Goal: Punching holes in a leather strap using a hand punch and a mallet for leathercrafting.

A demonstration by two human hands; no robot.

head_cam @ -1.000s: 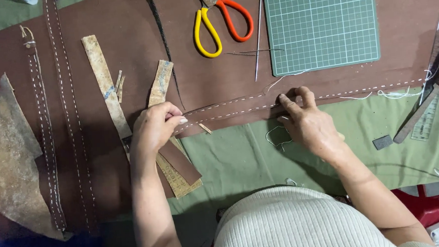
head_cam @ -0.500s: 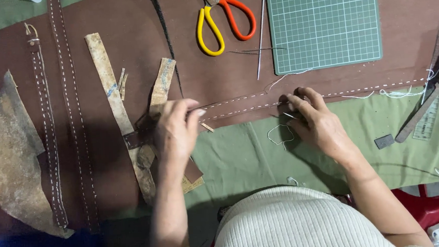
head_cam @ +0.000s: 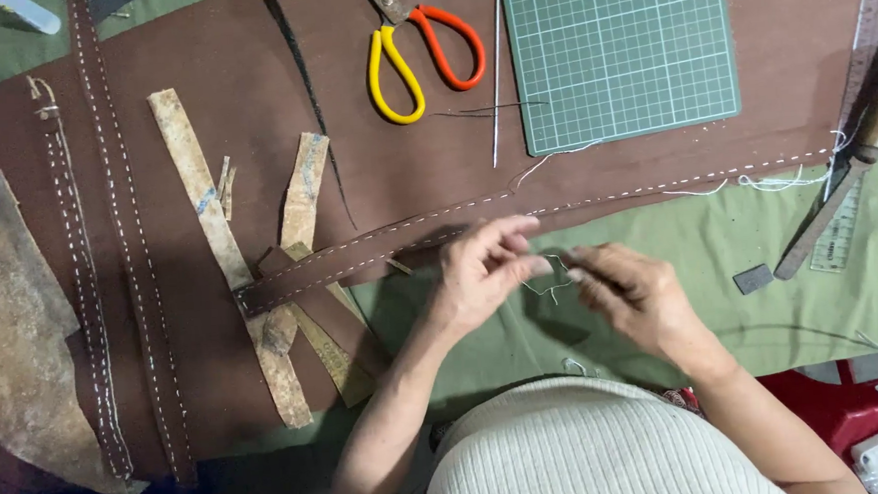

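- You are looking straight down at a work table (head_cam: 862, 285) covered in green cloth.
- A red plastic stool (head_cam: 848, 406) sits low on your right.
- Even light, soft shadows.

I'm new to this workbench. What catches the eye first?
The left hand and right hand meet at centre, pinching a thin thread over the green cloth. Above them lie scissors with one yellow and one orange handle, beside a green cutting mat, on stitched brown leather.
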